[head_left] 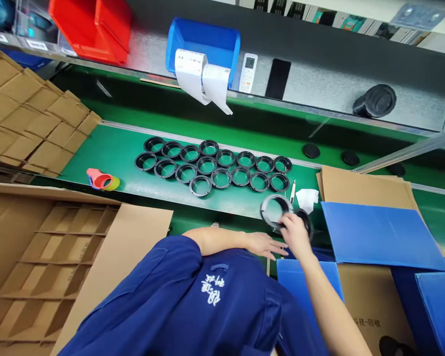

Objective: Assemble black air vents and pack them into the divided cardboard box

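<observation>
My right hand (295,233), raised over the front edge of the green bench, grips a black ring (266,211) that is slightly blurred. Behind the same hand a second black ring (308,225) shows, partly hidden by the fingers. Close by on the left is my left hand (266,245), its fingers spread and holding nothing, low in front of my body. Several similar black rings (200,194) stand in rows on the green bench top (163,190). A white-handled pen-like tool (292,191) and a crumpled white tissue (307,199) lie just beyond my right hand.
An open blue carton (385,232) stands at the right, a divided cardboard box (33,296) at the left. Tape rolls (103,180) lie on the bench. The shelf above carries a blue bin (207,37), a red bin (92,29) and a remote control (248,73).
</observation>
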`<control>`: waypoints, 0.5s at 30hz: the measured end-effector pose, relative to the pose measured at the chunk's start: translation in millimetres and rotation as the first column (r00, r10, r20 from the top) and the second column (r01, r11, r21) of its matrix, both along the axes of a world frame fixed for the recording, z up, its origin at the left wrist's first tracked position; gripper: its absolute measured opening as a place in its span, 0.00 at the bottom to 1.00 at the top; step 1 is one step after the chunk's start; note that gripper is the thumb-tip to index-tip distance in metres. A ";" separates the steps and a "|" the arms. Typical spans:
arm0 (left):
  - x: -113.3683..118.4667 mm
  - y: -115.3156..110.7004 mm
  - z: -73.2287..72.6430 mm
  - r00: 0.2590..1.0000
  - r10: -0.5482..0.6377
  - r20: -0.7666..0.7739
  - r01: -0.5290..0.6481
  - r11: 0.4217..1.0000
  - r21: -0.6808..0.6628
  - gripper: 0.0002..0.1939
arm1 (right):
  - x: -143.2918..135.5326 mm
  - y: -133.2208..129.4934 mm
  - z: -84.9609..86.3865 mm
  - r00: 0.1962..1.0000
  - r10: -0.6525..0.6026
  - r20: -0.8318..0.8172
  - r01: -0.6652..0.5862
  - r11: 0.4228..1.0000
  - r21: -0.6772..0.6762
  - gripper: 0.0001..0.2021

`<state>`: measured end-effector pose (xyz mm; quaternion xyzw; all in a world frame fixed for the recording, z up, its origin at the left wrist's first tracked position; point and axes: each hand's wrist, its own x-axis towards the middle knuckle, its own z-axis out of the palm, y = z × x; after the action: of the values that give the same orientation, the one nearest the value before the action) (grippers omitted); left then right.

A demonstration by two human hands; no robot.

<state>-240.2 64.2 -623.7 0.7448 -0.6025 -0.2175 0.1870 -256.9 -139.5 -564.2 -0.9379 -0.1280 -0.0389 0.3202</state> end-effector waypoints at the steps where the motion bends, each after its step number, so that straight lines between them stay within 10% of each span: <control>1: 4.8 21.8 7.5 0.997 0.079 0.013 -0.079 0.997 0.016 0.29 | 24.3 35.1 -1.5 0.997 0.072 -0.035 -0.074 0.996 -0.054 0.16; 4: 16.3 101.5 24.7 0.930 0.358 0.080 -0.364 0.928 0.081 0.28 | 71.3 111.6 -14.2 0.967 0.207 -0.146 -0.236 0.948 -0.216 0.16; 8: -2.1 202.1 32.9 0.687 0.708 0.164 -0.726 0.666 0.170 0.26 | 90.5 151.5 -40.5 0.942 0.294 -0.161 -0.333 0.882 -0.334 0.17; 15: -62.8 293.1 20.1 0.297 0.937 0.186 -0.950 0.269 0.160 0.19 | 121.2 180.0 -100.6 0.932 0.358 0.055 -0.305 0.856 -0.418 0.22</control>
<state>-303.0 357.4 -603.6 0.9783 -0.0173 -0.1148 0.1718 -135.7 40.6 -664.8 -0.9426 -0.3137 -0.0170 0.1132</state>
